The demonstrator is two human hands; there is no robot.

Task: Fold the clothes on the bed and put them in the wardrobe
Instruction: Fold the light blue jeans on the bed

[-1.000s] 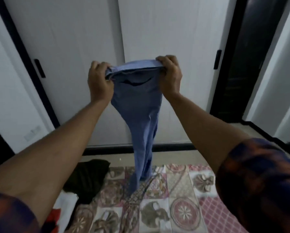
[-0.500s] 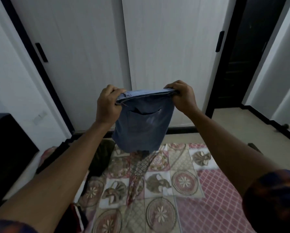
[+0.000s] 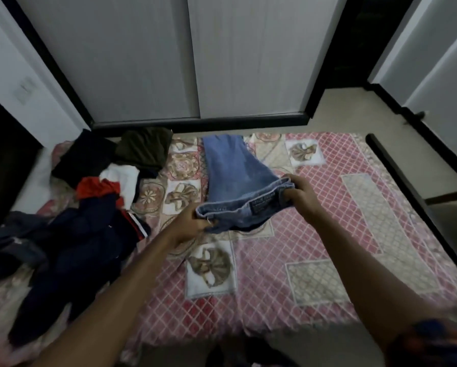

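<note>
Gripping the blue jeans (image 3: 232, 170) at the waistband with the left hand (image 3: 191, 225) and the right hand (image 3: 302, 193), fingers curled tight round one end apiece, legs laid flat across the bed (image 3: 341, 234) toward the shut wardrobe (image 3: 142, 62). Denim by the look: weighty, fairly stiff, not slippery, likely to keep a crease. Best taken at the thick waistband and the hems for folding.

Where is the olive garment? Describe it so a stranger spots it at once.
Start at the bed, at its far edge by the wardrobe. In the pile on the left, the olive garment lies farthest back, right of a black garment. It alone is dark green; its neighbours are black, white and red.
</note>
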